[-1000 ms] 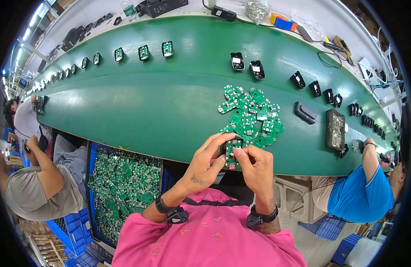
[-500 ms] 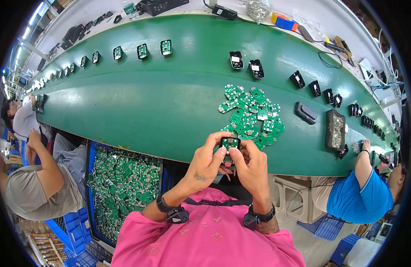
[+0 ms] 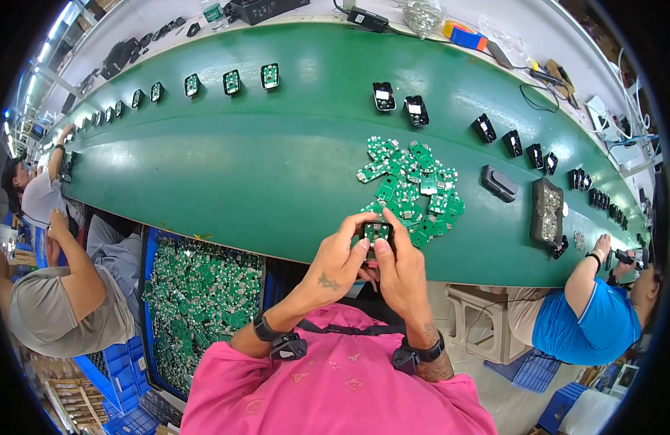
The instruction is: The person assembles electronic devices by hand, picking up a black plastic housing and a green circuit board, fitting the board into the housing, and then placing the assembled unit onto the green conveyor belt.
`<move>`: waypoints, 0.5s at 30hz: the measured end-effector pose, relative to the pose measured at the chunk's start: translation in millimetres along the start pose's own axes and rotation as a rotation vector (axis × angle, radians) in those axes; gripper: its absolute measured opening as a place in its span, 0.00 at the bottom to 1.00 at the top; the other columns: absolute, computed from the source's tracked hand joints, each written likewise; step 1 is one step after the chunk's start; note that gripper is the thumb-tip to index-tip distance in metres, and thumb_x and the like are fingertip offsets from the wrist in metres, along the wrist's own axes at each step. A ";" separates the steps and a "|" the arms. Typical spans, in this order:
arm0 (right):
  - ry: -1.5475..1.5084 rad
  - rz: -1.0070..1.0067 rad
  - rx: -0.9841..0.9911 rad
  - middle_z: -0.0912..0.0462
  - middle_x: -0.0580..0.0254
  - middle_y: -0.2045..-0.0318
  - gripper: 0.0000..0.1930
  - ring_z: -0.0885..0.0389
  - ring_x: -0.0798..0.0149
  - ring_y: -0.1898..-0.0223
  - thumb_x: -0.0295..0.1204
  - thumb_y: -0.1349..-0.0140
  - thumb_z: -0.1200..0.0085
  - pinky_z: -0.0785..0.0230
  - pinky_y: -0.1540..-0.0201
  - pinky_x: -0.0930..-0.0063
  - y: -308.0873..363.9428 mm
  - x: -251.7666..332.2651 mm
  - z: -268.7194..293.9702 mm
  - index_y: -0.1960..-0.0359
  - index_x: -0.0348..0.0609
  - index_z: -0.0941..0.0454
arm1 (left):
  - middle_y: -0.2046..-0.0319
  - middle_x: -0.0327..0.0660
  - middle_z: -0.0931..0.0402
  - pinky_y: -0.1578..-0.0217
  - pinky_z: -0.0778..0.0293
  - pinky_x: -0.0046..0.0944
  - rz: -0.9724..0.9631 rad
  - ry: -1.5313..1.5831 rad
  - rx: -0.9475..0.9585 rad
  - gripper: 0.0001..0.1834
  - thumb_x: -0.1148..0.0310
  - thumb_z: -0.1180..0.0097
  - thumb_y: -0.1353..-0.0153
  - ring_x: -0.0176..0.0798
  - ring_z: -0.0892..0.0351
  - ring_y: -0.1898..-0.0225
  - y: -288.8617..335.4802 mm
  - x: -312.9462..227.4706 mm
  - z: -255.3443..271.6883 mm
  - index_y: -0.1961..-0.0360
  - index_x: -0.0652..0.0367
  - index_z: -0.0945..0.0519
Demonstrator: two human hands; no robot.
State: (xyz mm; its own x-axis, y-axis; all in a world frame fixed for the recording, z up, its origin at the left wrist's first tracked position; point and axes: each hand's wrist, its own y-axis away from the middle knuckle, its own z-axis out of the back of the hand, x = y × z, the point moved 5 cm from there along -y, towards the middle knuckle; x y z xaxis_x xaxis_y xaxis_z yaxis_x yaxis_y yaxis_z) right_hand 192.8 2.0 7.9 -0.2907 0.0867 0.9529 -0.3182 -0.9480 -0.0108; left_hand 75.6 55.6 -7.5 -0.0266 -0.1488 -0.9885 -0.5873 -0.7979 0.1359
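Between my two hands, close to the front edge of the table, is a small black plastic housing [image 3: 378, 231] with a green circuit board in it. My left hand [image 3: 341, 255] grips its left side, thumb pressing on the lower part of the board. My right hand [image 3: 402, 267] closes round the right side, its thumb on the board too and its index finger along the rim. A bit of pink shows under the thumbs; what it is stays hidden. Just beyond my fingers lies a loose pile of green circuit boards [image 3: 428, 185].
On the green table [image 3: 226, 167] stand housings with boards [image 3: 270, 76] at far left and black housings [image 3: 416, 110] at right. A dark tray [image 3: 547, 212] of small parts lies right. A blue crate [image 3: 204, 304] of boards is at my left. Co-workers sit both sides.
My right hand's grip has tightened round the housing, its index finger now extended along the rim. At far left a co-worker's arm has reached up toward the table; the right-hand co-worker's hand shifted slightly.
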 end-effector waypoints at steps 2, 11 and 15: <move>0.026 -0.005 -0.011 0.20 0.48 0.74 0.21 0.20 0.52 0.76 0.32 0.28 0.55 0.28 0.69 0.62 0.7 -2.9 -5.5 0.36 0.38 0.32 | 0.56 0.43 0.25 0.74 0.21 0.29 -0.077 -0.035 -0.044 0.21 0.76 0.60 0.29 0.29 0.20 0.71 -0.5 8.7 -2.2 0.36 0.63 0.36; 0.025 0.138 -0.058 0.22 0.57 0.78 0.22 0.24 0.66 0.79 0.32 0.28 0.55 0.30 0.73 0.69 -13.7 -12.3 -11.5 0.35 0.39 0.33 | 0.57 0.49 0.21 0.60 0.23 0.36 -0.282 -0.336 -0.174 0.21 0.77 0.56 0.33 0.38 0.18 0.61 -3.8 -8.0 6.9 0.39 0.63 0.31; -0.016 0.052 -0.065 0.22 0.58 0.77 0.24 0.24 0.70 0.77 0.32 0.28 0.54 0.30 0.72 0.70 -42.0 -31.9 -16.5 0.33 0.39 0.35 | 0.62 0.56 0.22 0.60 0.23 0.45 -0.292 -0.350 -0.136 0.21 0.74 0.56 0.34 0.53 0.17 0.65 -36.9 -2.2 15.6 0.40 0.61 0.31</move>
State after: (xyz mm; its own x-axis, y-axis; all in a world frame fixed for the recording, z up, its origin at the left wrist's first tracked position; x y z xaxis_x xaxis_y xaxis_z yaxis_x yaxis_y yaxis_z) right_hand 200.6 44.1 -27.1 -0.2936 0.0326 0.9554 -0.3615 -0.9290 -0.0794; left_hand 84.7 94.5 -11.4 -0.1606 0.2800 -0.9465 -0.4999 -0.8499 -0.1666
